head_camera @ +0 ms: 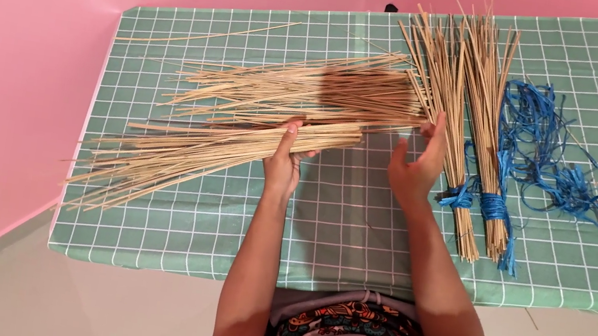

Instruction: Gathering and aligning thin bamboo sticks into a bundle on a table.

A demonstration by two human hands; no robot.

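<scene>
The left hand sits at the centre of the frame, fingers curled around the near end of a loose bundle of pale thin sticks. The thumb lies on top and the other fingers wrap underneath, so the grip is closed on that end. From the hand the bundle runs away to the lower left, fanning out towards the left edge of the table, which is covered in a green checked cloth.

The right hand is just right of centre, fingers spread and pointing up. It holds nothing firmly; its fingertips touch the right end of a loose pile of the same sticks. That pile lies across the middle of the table, above the held bundle, and stretches from the fingertips towards the upper left.

Just right of the right hand lie two tied bundles, bound near their lower ends with blue string, their tips fanning towards the top of the frame. Farther right, a tangle of loose blue string lies on the cloth. A single stick lies alone at the upper left of the table.
</scene>
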